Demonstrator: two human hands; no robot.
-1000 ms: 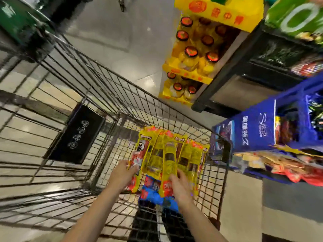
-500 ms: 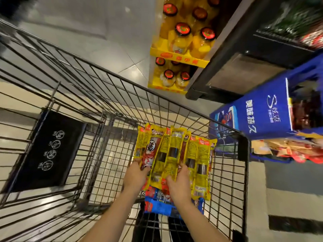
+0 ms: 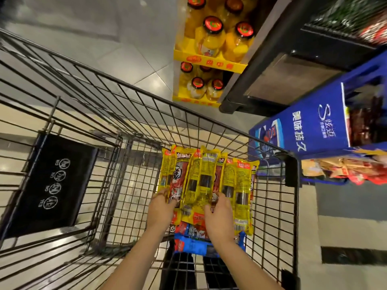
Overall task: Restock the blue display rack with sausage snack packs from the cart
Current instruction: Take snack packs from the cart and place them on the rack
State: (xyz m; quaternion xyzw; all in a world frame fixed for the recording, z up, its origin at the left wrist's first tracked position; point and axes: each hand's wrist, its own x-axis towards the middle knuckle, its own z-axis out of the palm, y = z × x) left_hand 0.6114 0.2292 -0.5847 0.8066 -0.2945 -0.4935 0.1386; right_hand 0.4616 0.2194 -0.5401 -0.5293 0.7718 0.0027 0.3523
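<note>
Hands (image 3: 191, 212) gripping sausage packs (image 3: 206, 183) inside cart (image 3: 291, 172), blue rack (image 3: 314, 124) beside rim

Blue rack (image 3: 314, 124) cropped at right edge

packs (image 3: 206, 183) in cart (image 3: 134, 105), rack (image 3: 314, 124) right of cart

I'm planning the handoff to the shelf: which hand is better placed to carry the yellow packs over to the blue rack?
Probably the right hand. It grips the yellow sausage packs on the side nearer the blue display rack, which stands to the cart's right. The left hand holds the far side.
</note>
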